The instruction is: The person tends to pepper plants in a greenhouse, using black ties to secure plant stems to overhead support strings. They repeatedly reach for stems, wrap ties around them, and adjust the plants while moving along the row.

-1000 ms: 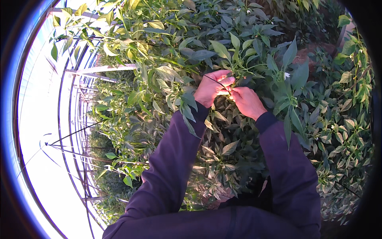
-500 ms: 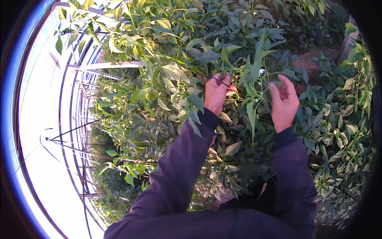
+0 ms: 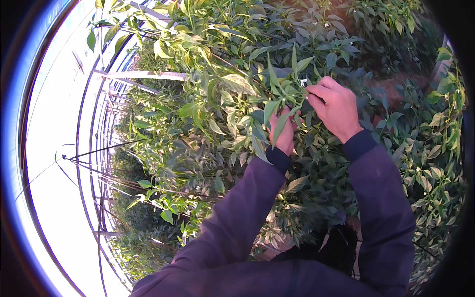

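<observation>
A leafy green shoot point(image 3: 283, 94) of what looks like a pepper plant stands before me, a white flower point(image 3: 303, 82) near its tip. My right hand point(image 3: 337, 108) is closed in a pinch at the shoot's right side, thumb and forefinger together just below the flower. My left hand point(image 3: 282, 134) is lower and to the left, its fingers bent in among the leaves. Leaves in front of it hide most of those fingers and whatever they hold. A thin dark cord point(image 3: 232, 65) slants down through the foliage toward the left hand.
Dense plants point(image 3: 188, 143) crowd around both arms, some with small white flowers. To the left, the bright greenhouse wall has curved dark ribs and a pale beam point(image 3: 148, 75). Bare brown soil point(image 3: 396, 91) shows between plants at the upper right.
My right hand has gone from open beside the shoot to pinching it. My left hand has shifted slightly right and down, and leaves now cover its fingers. The shoot leans more leftward.
</observation>
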Tool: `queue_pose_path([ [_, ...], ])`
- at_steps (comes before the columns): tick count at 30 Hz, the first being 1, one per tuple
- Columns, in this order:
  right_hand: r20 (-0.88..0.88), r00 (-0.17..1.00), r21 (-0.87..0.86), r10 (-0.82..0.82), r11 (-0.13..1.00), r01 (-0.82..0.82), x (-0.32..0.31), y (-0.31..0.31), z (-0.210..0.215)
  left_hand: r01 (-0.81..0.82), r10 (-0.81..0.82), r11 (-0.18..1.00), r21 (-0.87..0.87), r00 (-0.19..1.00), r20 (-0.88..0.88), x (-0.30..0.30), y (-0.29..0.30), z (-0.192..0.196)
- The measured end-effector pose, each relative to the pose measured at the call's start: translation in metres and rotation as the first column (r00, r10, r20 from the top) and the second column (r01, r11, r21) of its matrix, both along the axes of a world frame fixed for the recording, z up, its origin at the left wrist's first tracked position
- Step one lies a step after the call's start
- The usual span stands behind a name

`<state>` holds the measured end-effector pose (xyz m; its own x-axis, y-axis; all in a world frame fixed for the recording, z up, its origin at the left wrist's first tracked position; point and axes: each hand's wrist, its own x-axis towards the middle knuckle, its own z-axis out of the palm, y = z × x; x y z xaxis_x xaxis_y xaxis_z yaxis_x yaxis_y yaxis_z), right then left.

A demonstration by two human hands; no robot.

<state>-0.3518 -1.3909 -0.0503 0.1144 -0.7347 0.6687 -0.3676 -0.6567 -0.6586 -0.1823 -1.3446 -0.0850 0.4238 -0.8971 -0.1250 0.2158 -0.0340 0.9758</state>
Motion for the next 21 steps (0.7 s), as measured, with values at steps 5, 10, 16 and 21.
queue_pose_path([
  [5, 0.057, 0.998, 0.12, -0.019, 0.993, 0.012, 0.011, -0.018, 0.014, -0.055, 0.059, 0.995, 0.084, 0.997, -0.052, 0.008, 0.008, 0.003],
  [10, -0.025, 0.998, 0.241, 0.056, 0.969, -0.048, 0.024, -0.034, 0.038, -0.05, 0.054, 0.994, 0.1, 0.998, -0.039, 0.009, 0.023, 0.006],
  [16, -0.023, 0.999, 0.38, 0.036, 0.925, -0.025, 0.063, -0.035, 0.05, -0.081, 0.086, 0.992, 0.1, 0.996, -0.04, 0.009, 0.041, 0.013],
  [21, 0.016, 0.999, 0.414, 0.048, 0.909, -0.05, 0.099, -0.024, 0.043, -0.084, 0.086, 0.992, 0.095, 0.996, -0.022, 0.014, 0.056, 0.014],
])
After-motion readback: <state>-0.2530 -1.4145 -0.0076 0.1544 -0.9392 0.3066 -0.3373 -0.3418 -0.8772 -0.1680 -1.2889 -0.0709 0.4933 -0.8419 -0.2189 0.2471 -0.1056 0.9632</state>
